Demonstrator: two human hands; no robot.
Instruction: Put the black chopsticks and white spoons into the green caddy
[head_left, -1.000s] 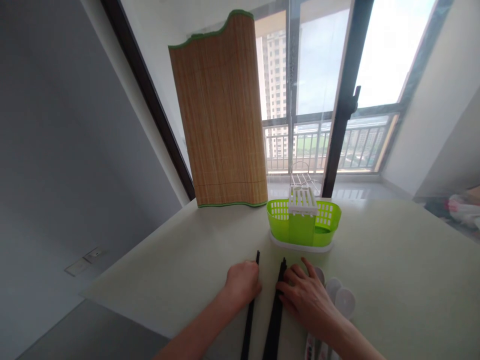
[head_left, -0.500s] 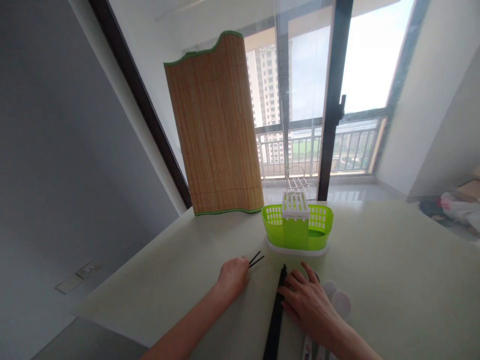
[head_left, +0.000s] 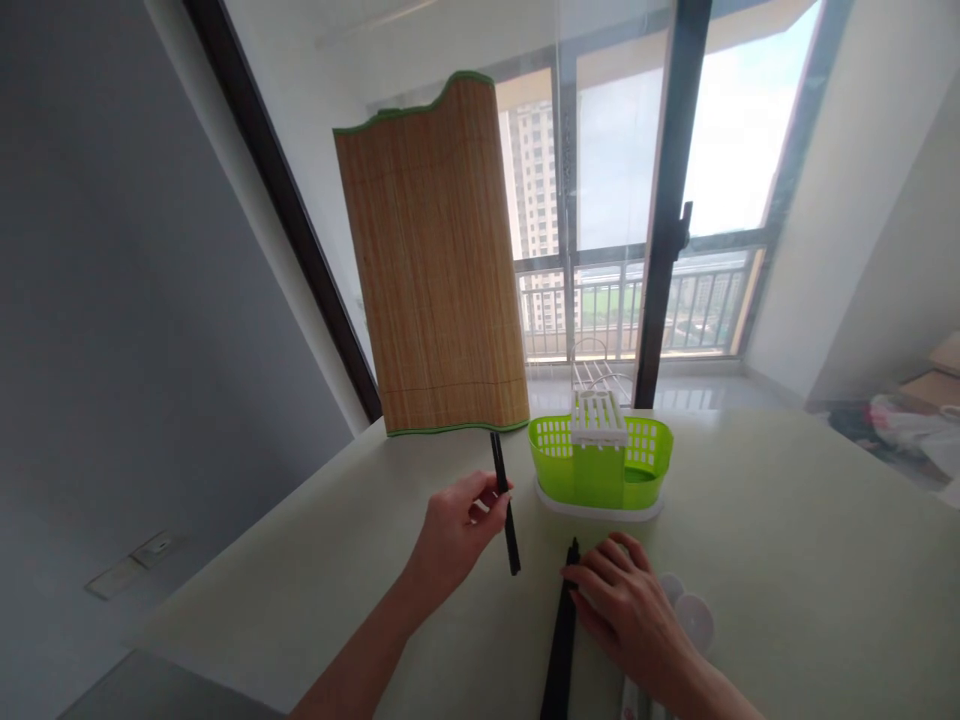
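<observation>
Two thin black sticks (head_left: 511,535), close together, are pinched in my left hand (head_left: 465,515) above the table, left of the green basket. My right hand (head_left: 622,595) is closed round the upper end of a long black bundle (head_left: 560,650) that lies on the table. The green basket (head_left: 598,480) has a white base and a white slatted rack (head_left: 598,418) on top; it stands just beyond my right hand. Round pale pieces (head_left: 694,620) lie beside that hand, partly hidden by it.
A bamboo mat (head_left: 439,270) with green edging stands upright at the table's far edge. The pale table (head_left: 810,560) reaches to both sides. Behind it are glass doors with a dark frame (head_left: 667,230) and a balcony railing.
My left hand has risen slightly, and the black sticks have turned from pointing forward right to a steep slant with both ends showing. My right hand's raised index finger has come down.
</observation>
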